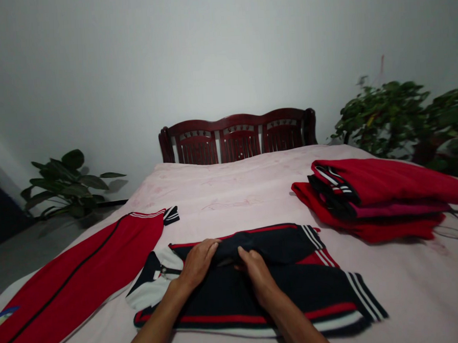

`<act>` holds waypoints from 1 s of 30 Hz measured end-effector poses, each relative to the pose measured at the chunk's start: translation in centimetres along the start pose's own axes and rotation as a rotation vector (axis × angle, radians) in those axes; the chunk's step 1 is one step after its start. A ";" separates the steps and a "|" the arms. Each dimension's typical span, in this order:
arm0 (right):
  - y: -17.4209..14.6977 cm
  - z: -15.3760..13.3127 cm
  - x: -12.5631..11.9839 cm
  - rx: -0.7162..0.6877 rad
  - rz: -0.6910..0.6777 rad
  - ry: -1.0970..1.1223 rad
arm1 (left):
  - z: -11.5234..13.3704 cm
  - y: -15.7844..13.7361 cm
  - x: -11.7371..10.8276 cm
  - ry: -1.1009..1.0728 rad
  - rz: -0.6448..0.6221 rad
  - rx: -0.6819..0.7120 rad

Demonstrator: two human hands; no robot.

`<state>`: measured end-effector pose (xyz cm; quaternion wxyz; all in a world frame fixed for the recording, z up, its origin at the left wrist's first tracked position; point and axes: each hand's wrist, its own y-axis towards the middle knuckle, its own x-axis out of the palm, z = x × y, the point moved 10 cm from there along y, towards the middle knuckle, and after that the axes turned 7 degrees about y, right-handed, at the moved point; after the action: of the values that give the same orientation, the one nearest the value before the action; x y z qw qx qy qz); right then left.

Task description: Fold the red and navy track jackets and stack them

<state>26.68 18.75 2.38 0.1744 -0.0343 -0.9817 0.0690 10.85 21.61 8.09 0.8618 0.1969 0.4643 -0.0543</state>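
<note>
A navy jacket [303, 277] with red piping, white-striped cuffs and a white collar lies folded on the bed, its sleeves laid across it toward the right. My left hand [198, 262] is closed on the upper sleeve near the collar, fingers bent over the cloth. Just to the right, my right hand [256, 273] pinches the same sleeve, thumb on top and fingertips partly hidden by fabric. Between the two hands the cloth rises in a small fold. The zipper shows at the collar, left of my left hand.
Left on the pink bedsheet [230, 197] lies a red garment [81, 281] with a black stripe. A stack of folded red clothes [398, 183] sits at the right, beside glasses [453, 233]. Beyond are a wooden headboard [238, 137] and potted plants [66, 182] on both sides.
</note>
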 end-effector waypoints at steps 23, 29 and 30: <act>-1.3 -8.6 -4.2 -0.532 -0.075 -1.107 | -0.8 -3.1 5.9 0.570 -0.243 -0.113; 6.0 -5.2 -11.0 -0.373 -0.011 -1.678 | -2.5 -2.6 5.1 0.625 -0.182 -0.103; 6.5 -5.2 -11.8 -0.389 0.005 -1.695 | -2.9 -2.5 4.8 0.639 -0.168 -0.108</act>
<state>39.83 24.69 2.24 -0.6245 -0.0027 -0.7749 -0.0974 10.63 20.86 1.96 0.6743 0.1191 0.7278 -0.0362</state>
